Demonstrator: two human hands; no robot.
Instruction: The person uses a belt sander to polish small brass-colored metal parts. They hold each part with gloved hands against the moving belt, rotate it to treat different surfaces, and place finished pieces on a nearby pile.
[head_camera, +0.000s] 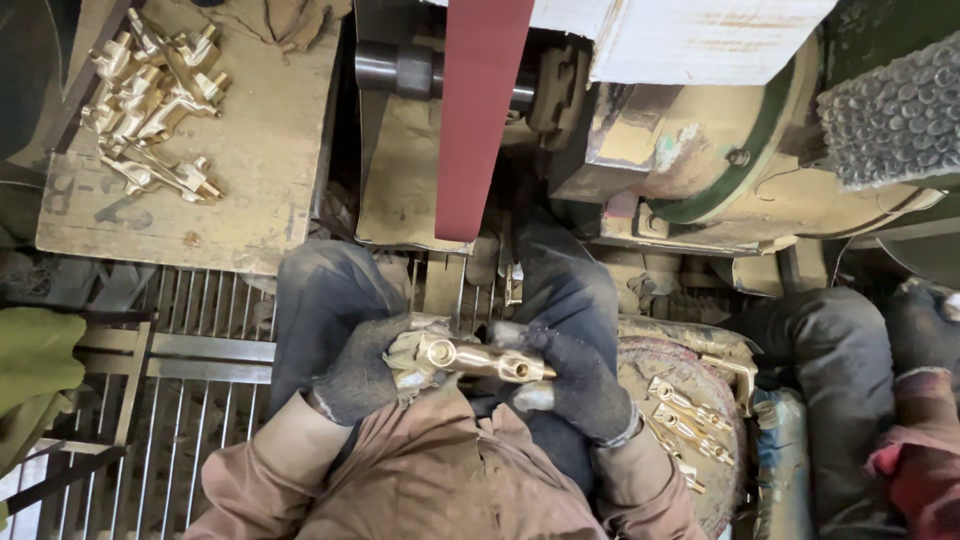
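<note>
Leftmost, a heap of brass tap castings (150, 95) lies on the wooden worktop (260, 170). Centrally, the gloved left hand (365, 370) and right hand (580, 385) close their fingers around a shiny brass tap body (480, 360), held over the lap, clear below the red sanding belt (478, 120).

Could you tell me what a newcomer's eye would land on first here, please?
Probably the shiny brass faucet body at centre, held between the gloved left hand and right hand. Above it hangs the red sanding belt, and a pile of brass fittings gleams on the board at top left.
</note>
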